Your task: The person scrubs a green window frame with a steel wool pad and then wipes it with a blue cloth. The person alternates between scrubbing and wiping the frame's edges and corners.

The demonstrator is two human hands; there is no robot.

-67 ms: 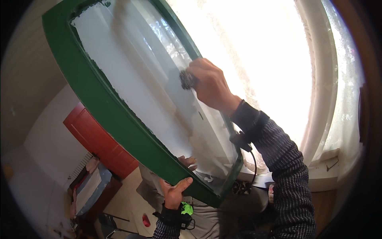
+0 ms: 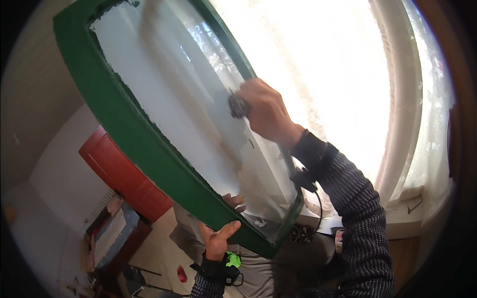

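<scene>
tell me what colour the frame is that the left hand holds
The frame is dark green, best seen in the head view.

Between eight and nine o'clock, a red door (image 2: 121, 174); at eight, a pale blue cloth (image 2: 130, 219); at seven, a black chair (image 2: 133, 278); at two, a white curtain (image 2: 398, 64).

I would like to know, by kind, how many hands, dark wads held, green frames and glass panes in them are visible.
Left hand and right hand: 2
Dark wad: 1
Green frame: 1
Glass pane: 1
Total: 5
</scene>
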